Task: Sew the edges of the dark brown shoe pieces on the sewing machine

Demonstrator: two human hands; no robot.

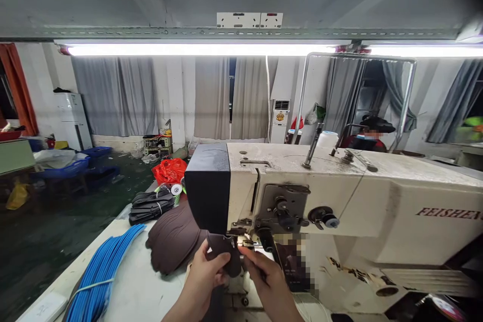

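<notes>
My left hand (pixel 207 275) grips a dark brown fabric piece (pixel 221 251), thumb on top, at the needle area of the sewing machine (pixel 339 196). Close by on the right, my right hand (pixel 267 276) is closed, with its index finger reaching toward the needle and the fabric's edge. A dark shape shows between its fingers, but what it is cannot be made out. Just left of the machine head lies a stack of matching dark brown curved pieces (pixel 175 241). The fabric's far edge is partly hidden beneath the head.
Tied blue strips (pixel 103 266) lie on the table's left side. Behind the brown stack are a black bundle (pixel 151 206) and a red plastic bag (pixel 169 171). A dark phone-like panel (pixel 292 266) sits beneath the machine arm. Another person (pixel 372 133) is beyond the machine.
</notes>
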